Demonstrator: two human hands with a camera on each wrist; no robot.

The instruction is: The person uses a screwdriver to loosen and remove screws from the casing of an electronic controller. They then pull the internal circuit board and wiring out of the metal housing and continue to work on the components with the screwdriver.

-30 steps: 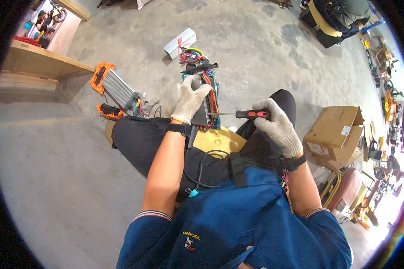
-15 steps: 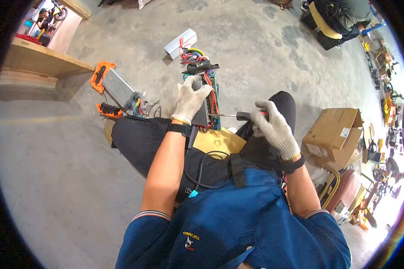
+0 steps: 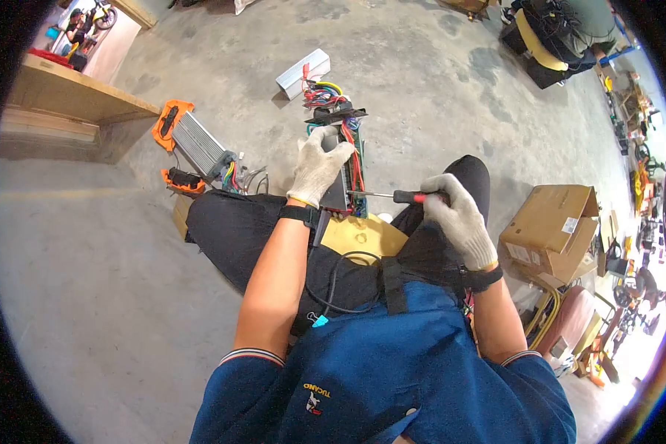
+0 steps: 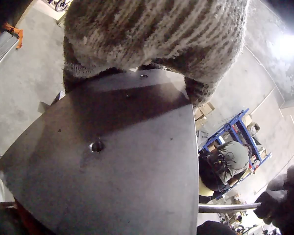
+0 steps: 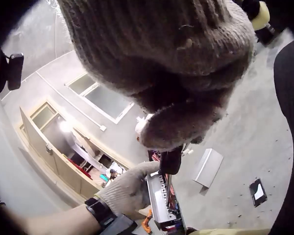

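My gloved left hand (image 3: pixel 318 170) grips a long electronic unit with a flat grey metal plate (image 4: pixel 137 152), its fingers over the far part. A green circuit board (image 3: pixel 360 177) and red wires run along the unit's right side, and a bundle of coloured wires (image 3: pixel 322 95) spills from its far end. In my gloved right hand (image 3: pixel 460 222) is a screwdriver (image 3: pixel 405 197) with a black and red handle, held level in the head view. Its shaft (image 4: pixel 225 208) reaches the unit's right edge; the plate hides the tip in the left wrist view.
A yellow piece (image 3: pixel 362 235) lies between my legs under the unit's near end. A finned metal housing (image 3: pixel 200 144) with orange end parts rests on the floor at left. Beyond the wires sits a silver housing (image 3: pixel 303 72). A cardboard box (image 3: pixel 547 229) stands at right, a wooden ledge (image 3: pixel 89 92) at left.
The right fingers have shifted round the screwdriver handle, blurred half a second ago, and now cover more of it. The screwdriver stays at the unit's edge; the left hand keeps its grip.
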